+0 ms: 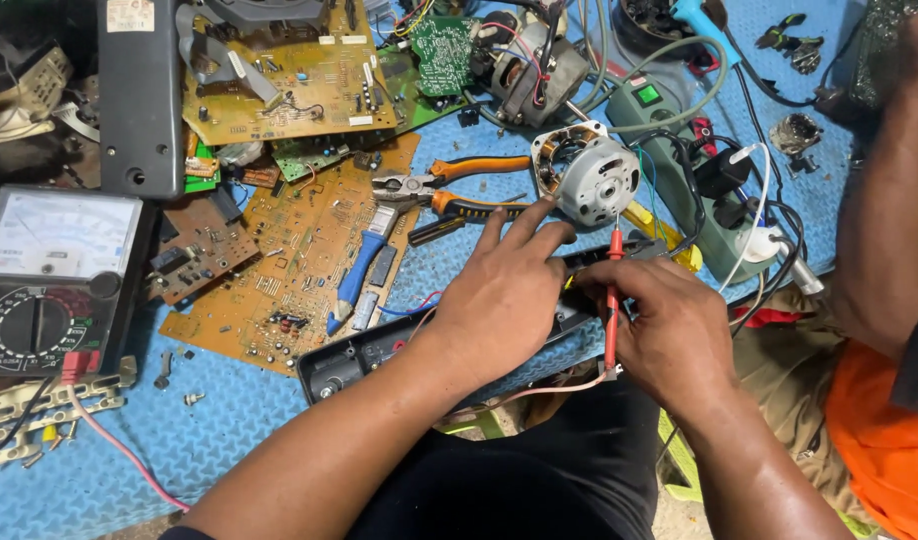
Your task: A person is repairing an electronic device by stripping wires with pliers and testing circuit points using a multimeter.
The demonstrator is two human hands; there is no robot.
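- Both hands meet over the blue mat point(229, 420): the left hand point(499, 300) lies palm down, fingers spread, pressing a long black housing point(379, 350); the right hand point(669, 330) pinches a red probe point(613, 300) in curled fingers
- Black housing runs lengthwise from lower left up to the right, partly hidden under both hands
- Analogue multimeter point(49, 280) sits at the far left, well apart
- Small motor point(589, 175) lies just beyond the left fingertips
- Orange-handled pliers point(449, 190) rest beside it
- Red probe stands nearly upright, tip pointing away from the person, its pale lead trailing below
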